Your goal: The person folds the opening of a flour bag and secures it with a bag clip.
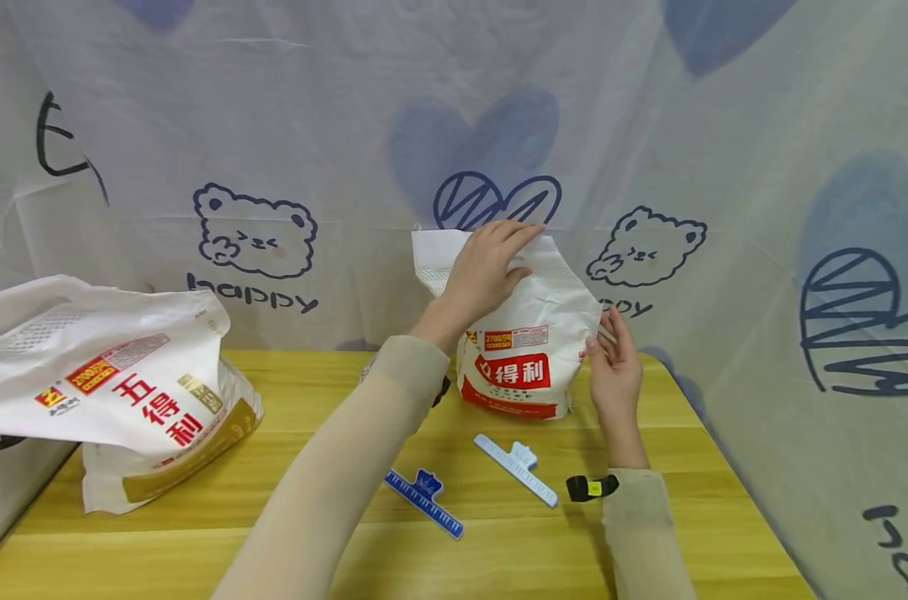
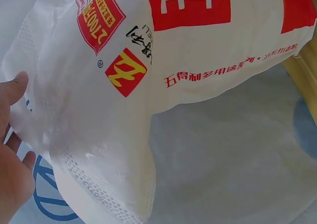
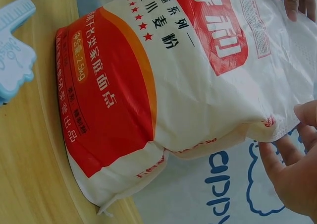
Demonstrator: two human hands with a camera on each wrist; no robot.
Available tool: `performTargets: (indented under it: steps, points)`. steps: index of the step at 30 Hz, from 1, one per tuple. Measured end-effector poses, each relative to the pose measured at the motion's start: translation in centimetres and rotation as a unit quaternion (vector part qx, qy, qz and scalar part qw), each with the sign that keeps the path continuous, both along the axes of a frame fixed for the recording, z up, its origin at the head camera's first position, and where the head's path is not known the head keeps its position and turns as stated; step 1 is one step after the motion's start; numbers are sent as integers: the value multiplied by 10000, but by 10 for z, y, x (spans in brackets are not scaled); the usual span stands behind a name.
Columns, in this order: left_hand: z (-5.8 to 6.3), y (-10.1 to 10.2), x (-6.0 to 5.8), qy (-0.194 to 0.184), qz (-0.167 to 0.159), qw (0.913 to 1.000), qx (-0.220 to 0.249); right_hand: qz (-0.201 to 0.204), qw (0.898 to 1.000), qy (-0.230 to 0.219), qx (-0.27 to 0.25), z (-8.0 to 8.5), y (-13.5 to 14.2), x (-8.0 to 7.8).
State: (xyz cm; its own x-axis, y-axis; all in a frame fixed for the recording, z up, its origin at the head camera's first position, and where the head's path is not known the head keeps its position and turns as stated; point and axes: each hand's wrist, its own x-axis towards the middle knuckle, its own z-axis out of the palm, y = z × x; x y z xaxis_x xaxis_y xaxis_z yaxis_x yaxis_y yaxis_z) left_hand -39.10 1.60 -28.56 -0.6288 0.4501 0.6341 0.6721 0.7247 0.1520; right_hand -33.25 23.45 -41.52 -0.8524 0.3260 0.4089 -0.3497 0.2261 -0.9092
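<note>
A white flour bag (image 1: 514,325) with red printing stands on the table near the back, its upper part unfilled and loose. My left hand (image 1: 487,271) reaches over its top and grips the loose upper part, thumb on the front; in the left wrist view the left hand (image 2: 15,179) has its thumb over the plastic and other fingers partly behind it. At the bag's right side my right hand (image 1: 615,375) pinches the edge. The right wrist view shows the right hand (image 3: 294,179) with its thumb in front and fingers behind the bag (image 3: 198,95).
A second flour bag (image 1: 162,392) with gold printing leans on the table (image 1: 304,433) at left, its top flopped over. In front of the middle bag lie a dark blue sealing clip (image 1: 424,500) and a light blue one (image 1: 517,471). A printed cloth (image 1: 364,108) hangs behind.
</note>
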Motion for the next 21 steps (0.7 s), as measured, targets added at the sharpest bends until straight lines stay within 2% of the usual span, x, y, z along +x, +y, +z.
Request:
performTargets:
  steps: [13, 21]
  points:
    - [-3, -8, 5, 377, -295, 9975, 513, -384, 9993, 12, 18, 0, -3, 3]
    - [-7, -14, 10, 541, -437, 9954, 657, -424, 9991, 0, -27, 1, -4, 4]
